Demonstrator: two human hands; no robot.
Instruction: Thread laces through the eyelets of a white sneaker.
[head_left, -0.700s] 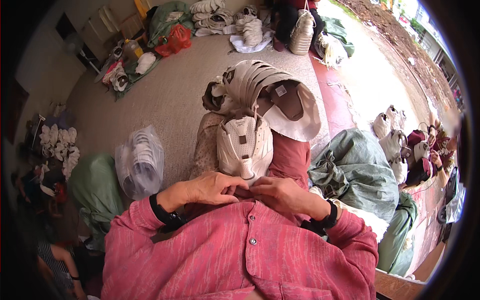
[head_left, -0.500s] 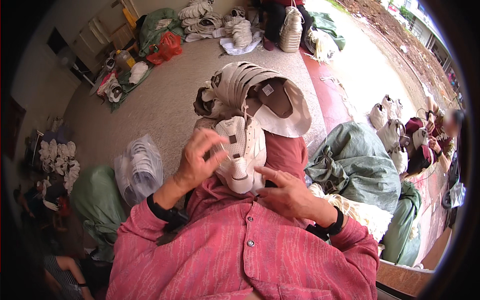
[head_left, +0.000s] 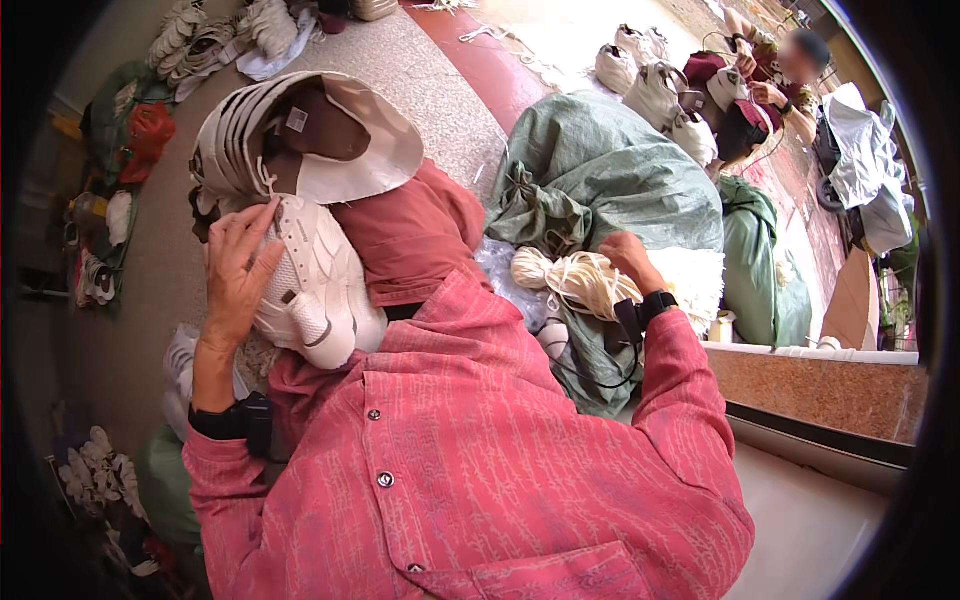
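Note:
A white mesh shoe upper (head_left: 320,270) lies on my lap, toe toward me. My left hand (head_left: 240,262) rests along its left side, fingers stretched out and thumb apart. Just past the fingertips, a short lace end (head_left: 267,180) shows at a stack of nested shoe uppers (head_left: 365,120) with brown lining. Off to my right, my right hand (head_left: 632,262) is curled closed at a bundle of cream shoelaces (head_left: 570,278). Its fingertips are partly hidden, so how many laces it grips does not show.
Green sacks (head_left: 620,170) stand beside my right leg. A low ledge (head_left: 820,390) lies at the right. Farther right, another person (head_left: 790,80) handles shoe uppers. A red plastic bag (head_left: 148,135) and piled uppers (head_left: 200,45) sit at the far left.
My right hand has moved from beside the shoe upper out to the shoelace bundle and closed. My left hand has come to rest on the upper. The view has turned right.

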